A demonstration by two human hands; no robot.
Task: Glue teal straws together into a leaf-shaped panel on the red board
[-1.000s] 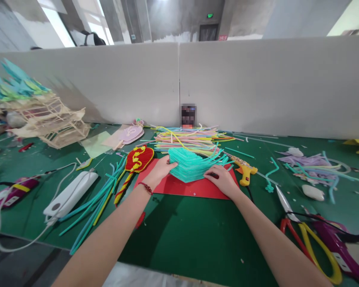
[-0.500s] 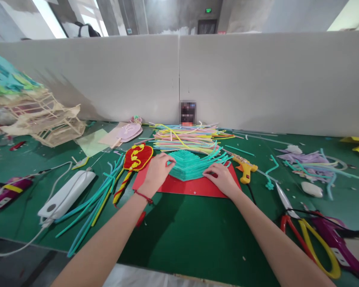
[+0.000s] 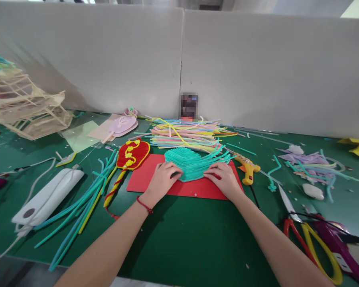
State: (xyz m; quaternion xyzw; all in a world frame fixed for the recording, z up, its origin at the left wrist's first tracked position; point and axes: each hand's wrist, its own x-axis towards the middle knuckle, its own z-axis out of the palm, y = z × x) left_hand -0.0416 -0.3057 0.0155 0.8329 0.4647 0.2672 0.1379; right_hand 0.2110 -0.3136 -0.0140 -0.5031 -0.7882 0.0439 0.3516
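Note:
A teal panel of pipe cleaners (image 3: pixel 185 161), laid side by side in a V pattern with loose ends fanning out at the right, rests on a red card (image 3: pixel 194 190). My left hand (image 3: pixel 165 179) grips the panel's lower left edge between thumb and curled fingers. At its lower right edge, my right hand (image 3: pixel 224 180) pinches the panel where the strands spread. Just left of the card lies a red and yellow pipe-cleaner fan (image 3: pixel 133 154) with a twisted handle. A pile of pastel pipe cleaners (image 3: pixel 179 133) lies behind the panel.
A yellow glue gun (image 3: pixel 249 169), scissors (image 3: pixel 288 201) and a purple tool (image 3: pixel 336 243) lie at the right, with purple scraps (image 3: pixel 309 161) beyond. Left are a white power strip (image 3: pixel 49 195), loose teal pipe cleaners (image 3: pixel 77 209) and a stick frame (image 3: pixel 32 107). A partition (image 3: pixel 107 56) stands behind.
My left hand has moved from the panel's upper left side down to its lower left edge. My right hand stays at the right edge. The view has tilted down.

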